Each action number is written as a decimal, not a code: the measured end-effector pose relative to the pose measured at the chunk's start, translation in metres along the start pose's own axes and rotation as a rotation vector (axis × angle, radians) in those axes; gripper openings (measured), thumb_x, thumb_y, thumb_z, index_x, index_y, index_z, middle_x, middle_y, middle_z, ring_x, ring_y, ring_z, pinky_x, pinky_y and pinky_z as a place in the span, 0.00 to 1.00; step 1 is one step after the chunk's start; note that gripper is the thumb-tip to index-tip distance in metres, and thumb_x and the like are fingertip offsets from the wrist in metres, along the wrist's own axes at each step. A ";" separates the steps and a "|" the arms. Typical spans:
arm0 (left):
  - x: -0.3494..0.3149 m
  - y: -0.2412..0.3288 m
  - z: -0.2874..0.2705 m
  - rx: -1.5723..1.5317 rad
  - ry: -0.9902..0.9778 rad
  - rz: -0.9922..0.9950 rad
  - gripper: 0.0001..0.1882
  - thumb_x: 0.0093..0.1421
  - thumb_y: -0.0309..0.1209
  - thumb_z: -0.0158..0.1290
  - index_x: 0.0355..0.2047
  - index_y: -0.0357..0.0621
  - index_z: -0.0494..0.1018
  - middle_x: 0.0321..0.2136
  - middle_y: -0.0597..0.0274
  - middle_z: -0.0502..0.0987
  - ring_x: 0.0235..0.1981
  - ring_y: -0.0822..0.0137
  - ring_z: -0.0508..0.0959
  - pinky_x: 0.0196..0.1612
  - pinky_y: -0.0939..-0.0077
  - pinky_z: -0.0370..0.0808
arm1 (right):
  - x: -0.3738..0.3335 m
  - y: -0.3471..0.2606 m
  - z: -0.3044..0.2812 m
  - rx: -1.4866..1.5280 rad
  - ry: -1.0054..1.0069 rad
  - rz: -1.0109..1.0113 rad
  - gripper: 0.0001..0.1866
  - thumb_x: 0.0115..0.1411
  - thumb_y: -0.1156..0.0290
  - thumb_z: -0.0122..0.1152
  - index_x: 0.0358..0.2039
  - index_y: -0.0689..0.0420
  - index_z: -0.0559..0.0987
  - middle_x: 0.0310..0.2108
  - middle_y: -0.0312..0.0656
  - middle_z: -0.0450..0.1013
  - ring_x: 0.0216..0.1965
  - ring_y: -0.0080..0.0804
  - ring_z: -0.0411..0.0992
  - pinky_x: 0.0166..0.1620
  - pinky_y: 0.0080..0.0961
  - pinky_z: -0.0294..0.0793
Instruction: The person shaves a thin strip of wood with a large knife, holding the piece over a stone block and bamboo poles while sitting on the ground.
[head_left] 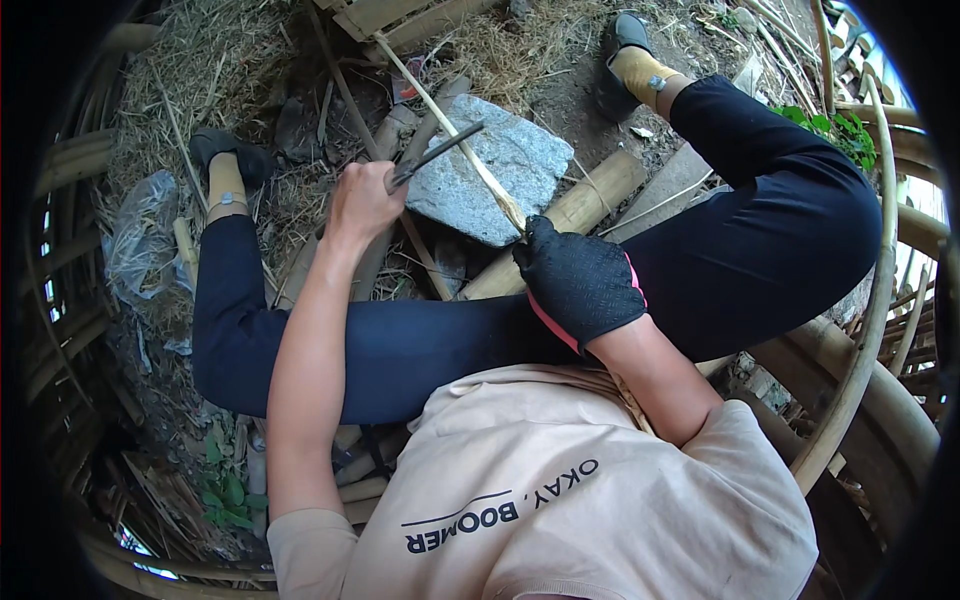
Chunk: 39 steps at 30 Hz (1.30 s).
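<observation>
Straw-littered ground point(200, 60), grey stone point(490, 170) ahead: left hand point(362, 200) clamped on knife point(435, 155), gloved right hand point(580, 285) clamped on bamboo strip point(450, 125), partly shaved.

A single head-worn fisheye camera is looking almost straight down from above the seated person, so the shirt point(590, 500) is filling the lower middle of the frame and the legs point(760, 240) are spreading out above it. The forearms are entering from below and reaching up toward the centre, where the left hand point(362, 203) and the gloved right hand point(580, 285) are sitting close to the lens. A stone point(490, 170) on the ground is lying further off. Straight bamboo poles point(870, 300) are bending along the dark rim. No second view is sharing the scene.
</observation>
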<state>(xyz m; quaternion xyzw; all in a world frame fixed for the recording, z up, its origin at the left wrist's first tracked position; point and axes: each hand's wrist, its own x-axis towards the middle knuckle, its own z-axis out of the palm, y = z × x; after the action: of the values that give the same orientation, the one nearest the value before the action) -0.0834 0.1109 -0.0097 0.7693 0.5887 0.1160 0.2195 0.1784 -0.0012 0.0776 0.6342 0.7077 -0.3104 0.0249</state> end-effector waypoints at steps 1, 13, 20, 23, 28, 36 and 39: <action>-0.004 0.005 0.005 -0.004 -0.003 -0.005 0.11 0.55 0.32 0.58 0.23 0.36 0.74 0.22 0.40 0.75 0.29 0.36 0.77 0.30 0.51 0.72 | -0.001 0.000 0.000 -0.011 -0.002 0.015 0.14 0.67 0.60 0.54 0.42 0.57 0.75 0.25 0.53 0.79 0.28 0.54 0.80 0.34 0.50 0.78; -0.007 0.020 0.020 -0.070 -0.027 0.217 0.09 0.53 0.26 0.58 0.22 0.36 0.71 0.21 0.40 0.74 0.27 0.37 0.76 0.28 0.52 0.71 | -0.004 0.005 0.003 0.004 -0.007 -0.015 0.14 0.68 0.59 0.53 0.42 0.57 0.75 0.25 0.53 0.79 0.28 0.54 0.80 0.34 0.50 0.78; 0.016 -0.014 -0.003 0.044 0.013 -0.071 0.12 0.59 0.34 0.54 0.25 0.37 0.76 0.25 0.39 0.78 0.31 0.35 0.78 0.34 0.47 0.75 | -0.007 0.004 0.002 0.037 -0.019 -0.049 0.15 0.67 0.58 0.55 0.41 0.58 0.75 0.25 0.53 0.79 0.28 0.54 0.80 0.34 0.50 0.78; 0.009 -0.001 -0.001 0.021 -0.024 -0.038 0.12 0.58 0.34 0.56 0.24 0.36 0.75 0.23 0.41 0.77 0.30 0.36 0.78 0.32 0.49 0.74 | -0.006 0.003 -0.002 0.038 -0.026 -0.030 0.15 0.67 0.57 0.55 0.41 0.57 0.76 0.25 0.54 0.78 0.28 0.54 0.80 0.34 0.50 0.77; -0.006 0.025 0.013 -0.142 -0.076 0.204 0.10 0.54 0.28 0.57 0.21 0.37 0.69 0.20 0.43 0.75 0.28 0.38 0.78 0.31 0.50 0.73 | -0.006 0.003 -0.004 0.054 -0.042 -0.014 0.15 0.67 0.58 0.56 0.41 0.58 0.76 0.25 0.54 0.78 0.29 0.54 0.79 0.34 0.50 0.77; -0.011 0.026 0.023 -0.118 -0.046 0.281 0.07 0.54 0.26 0.55 0.21 0.38 0.71 0.21 0.42 0.75 0.27 0.38 0.78 0.30 0.50 0.75 | -0.009 0.005 -0.004 0.084 -0.058 -0.017 0.16 0.67 0.56 0.56 0.41 0.58 0.76 0.26 0.54 0.78 0.30 0.55 0.79 0.35 0.50 0.77; -0.003 0.025 0.027 -0.158 0.021 0.335 0.11 0.54 0.24 0.57 0.19 0.36 0.66 0.18 0.42 0.70 0.25 0.38 0.76 0.26 0.54 0.70 | -0.006 0.006 -0.005 0.115 -0.044 -0.010 0.16 0.67 0.56 0.56 0.41 0.58 0.76 0.26 0.54 0.78 0.30 0.56 0.79 0.36 0.50 0.77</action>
<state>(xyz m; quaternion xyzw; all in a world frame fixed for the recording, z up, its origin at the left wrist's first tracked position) -0.0510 0.0969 -0.0211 0.8358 0.4435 0.2049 0.2506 0.1868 -0.0042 0.0824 0.6240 0.6912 -0.3646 0.0021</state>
